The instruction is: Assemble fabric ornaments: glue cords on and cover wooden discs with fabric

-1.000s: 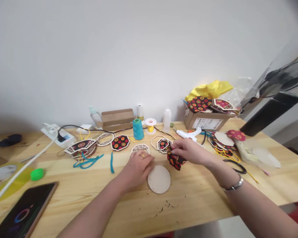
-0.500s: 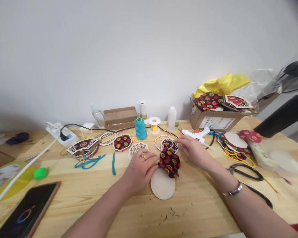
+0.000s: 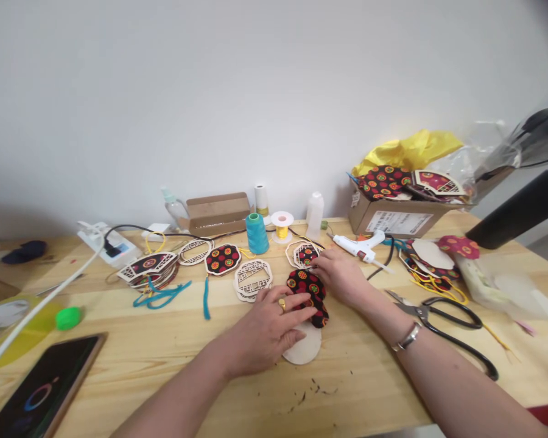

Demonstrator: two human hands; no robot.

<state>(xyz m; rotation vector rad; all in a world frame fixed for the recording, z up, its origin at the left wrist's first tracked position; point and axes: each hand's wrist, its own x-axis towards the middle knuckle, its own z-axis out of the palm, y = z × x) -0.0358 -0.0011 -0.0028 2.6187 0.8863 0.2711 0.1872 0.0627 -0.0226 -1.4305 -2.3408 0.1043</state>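
My left hand (image 3: 274, 325) lies with its fingers stretched out over a piece of black fabric (image 3: 307, 285) with red and yellow flower prints. Beneath the fabric and my left thumb, a pale round board (image 3: 307, 350) rests on the table. My right hand (image 3: 340, 277) is closed at the fabric's upper right edge, its fingertips partly hidden. Just beyond those fingers is a wooden lattice frame (image 3: 296, 254) backed with the same print. Left of the fabric, another bare lattice frame (image 3: 252, 280) lies flat.
A white glue gun (image 3: 360, 246) and black-handled scissors (image 3: 427, 313) lie to the right. Behind stand a teal thread cone (image 3: 257, 234), a yellow spool (image 3: 282, 227) and a plastic bottle (image 3: 315, 215). A cardboard box (image 3: 393, 220) holds finished pieces. A phone (image 3: 45, 386) lies front left.
My left hand has moved right, from beside the fabric to over it, uncovering the bare lattice frame. My right hand has shifted slightly left and down, to the fabric's edge.
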